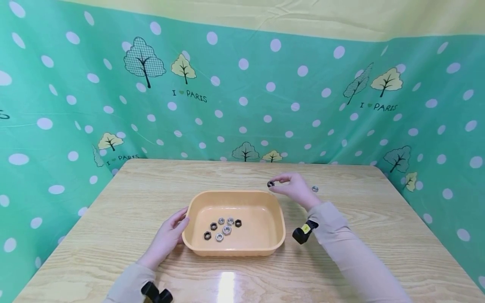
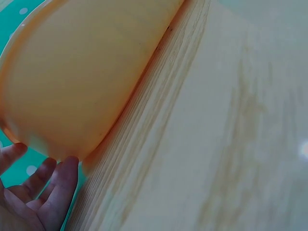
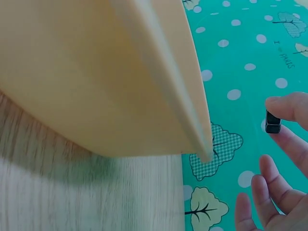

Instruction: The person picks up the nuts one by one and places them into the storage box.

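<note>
Pinched between the thumb and a finger of my right hand [image 1: 293,189] is a black hex nut [image 1: 270,184], held above the table past the back right corner of a light-orange plastic basin [image 1: 242,252]. In the right wrist view the black nut [image 3: 273,122] shows edge-on, and the other fingers are loosely spread. My left hand [image 1: 170,233] rests against the basin's left end, its fingertips touching the outer wall in the left wrist view. Inside the basin lie several hex nuts, some black [image 1: 238,223], some silver [image 1: 227,230], grouped left of the middle.
A single silver nut [image 1: 315,189] lies on the wooden table [image 1: 151,181] behind my right wrist. Green dotted cloth [image 1: 242,84] hangs along the back and sides. Each wrist carries a small black camera, one of them [image 1: 303,232] just right of the basin.
</note>
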`<state>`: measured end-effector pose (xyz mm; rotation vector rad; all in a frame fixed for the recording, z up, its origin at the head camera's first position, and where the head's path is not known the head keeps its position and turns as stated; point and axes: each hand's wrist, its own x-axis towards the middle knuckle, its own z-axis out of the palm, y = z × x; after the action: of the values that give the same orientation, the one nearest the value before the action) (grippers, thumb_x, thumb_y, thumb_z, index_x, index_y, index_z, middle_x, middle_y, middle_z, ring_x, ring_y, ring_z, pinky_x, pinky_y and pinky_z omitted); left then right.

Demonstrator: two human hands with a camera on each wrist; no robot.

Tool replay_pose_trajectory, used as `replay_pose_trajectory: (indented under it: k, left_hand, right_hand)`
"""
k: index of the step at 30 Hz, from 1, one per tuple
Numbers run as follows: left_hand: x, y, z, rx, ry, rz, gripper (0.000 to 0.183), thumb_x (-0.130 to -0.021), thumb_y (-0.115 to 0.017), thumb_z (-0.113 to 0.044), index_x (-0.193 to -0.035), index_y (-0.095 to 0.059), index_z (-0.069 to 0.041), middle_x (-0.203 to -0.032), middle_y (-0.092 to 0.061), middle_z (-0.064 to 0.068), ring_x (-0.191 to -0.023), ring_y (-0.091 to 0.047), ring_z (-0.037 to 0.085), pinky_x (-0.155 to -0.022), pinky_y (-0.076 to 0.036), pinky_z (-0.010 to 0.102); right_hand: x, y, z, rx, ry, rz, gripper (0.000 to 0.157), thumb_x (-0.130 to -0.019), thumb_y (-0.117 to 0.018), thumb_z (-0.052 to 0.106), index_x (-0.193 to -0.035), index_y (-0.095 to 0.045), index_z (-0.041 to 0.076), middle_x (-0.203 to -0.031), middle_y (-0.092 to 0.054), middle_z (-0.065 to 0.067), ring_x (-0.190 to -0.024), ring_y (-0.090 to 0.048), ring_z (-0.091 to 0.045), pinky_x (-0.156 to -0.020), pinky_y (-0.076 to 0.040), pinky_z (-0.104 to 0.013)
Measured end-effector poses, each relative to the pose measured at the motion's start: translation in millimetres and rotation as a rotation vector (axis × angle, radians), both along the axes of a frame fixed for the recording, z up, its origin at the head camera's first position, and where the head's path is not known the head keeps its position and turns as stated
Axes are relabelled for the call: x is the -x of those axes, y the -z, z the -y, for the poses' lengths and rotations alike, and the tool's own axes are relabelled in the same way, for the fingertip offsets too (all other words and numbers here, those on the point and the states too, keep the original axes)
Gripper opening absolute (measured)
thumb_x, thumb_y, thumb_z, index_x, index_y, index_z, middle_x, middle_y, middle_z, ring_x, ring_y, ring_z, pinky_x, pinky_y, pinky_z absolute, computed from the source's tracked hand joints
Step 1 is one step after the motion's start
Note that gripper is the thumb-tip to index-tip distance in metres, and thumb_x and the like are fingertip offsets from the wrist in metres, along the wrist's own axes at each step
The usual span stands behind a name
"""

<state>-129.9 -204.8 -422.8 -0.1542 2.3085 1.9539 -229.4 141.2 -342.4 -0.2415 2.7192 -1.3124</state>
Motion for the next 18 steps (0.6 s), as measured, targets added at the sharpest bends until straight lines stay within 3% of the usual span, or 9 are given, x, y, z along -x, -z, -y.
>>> replay_pose_trajectory:
  k: [18]
  left_hand:
    - [-0.4,-0.5,0,-0.004,-0.001,0.004,0.048,-0.102,-0.04,-0.012,-0.146,-0.029,0.002,-0.135,-0.04,0.029,-0.102,-0.061,0.027,-0.072,-0.06,0.027]
  right_hand:
    - [5.0,-6.9,29,0.05,-0.063,-0.041,0.033,-0.078,-0.076,0.022,-0.109,-0.071,0.01,-0.124,-0.061,-0.011,-0.115,-0.052,-0.031,-0.097,-0.048,-0.046]
